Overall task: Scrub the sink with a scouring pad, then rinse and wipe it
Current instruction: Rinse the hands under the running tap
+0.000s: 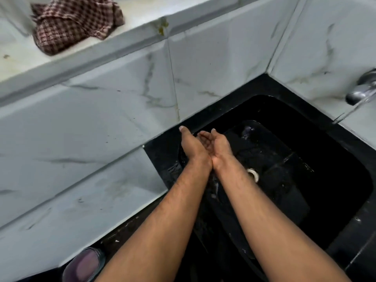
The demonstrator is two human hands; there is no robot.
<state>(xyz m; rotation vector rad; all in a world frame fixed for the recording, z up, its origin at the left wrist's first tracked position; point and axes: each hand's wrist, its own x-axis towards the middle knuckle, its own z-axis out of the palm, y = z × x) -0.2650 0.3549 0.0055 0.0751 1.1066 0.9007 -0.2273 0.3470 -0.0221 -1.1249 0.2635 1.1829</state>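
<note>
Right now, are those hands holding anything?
No solid thing: the left hand and right hand are cupped together over the sink; whether they hold water cannot be told.

Sink (pixel 335 180) glossy black, wet; tap (pixel 361 90) shiny metal; checked rag (pixel 75 23) probably woven cloth.

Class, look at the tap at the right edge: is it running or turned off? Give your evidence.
Running. A thin stream of water leaves the tap spout and falls toward the black sink.

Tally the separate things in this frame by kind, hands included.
Bare hands: 2 (left hand, right hand)
Black sink: 1
Chrome tap: 1
Maroon checked cloth: 1
Purple-lidded jar: 1
Total: 6
</note>
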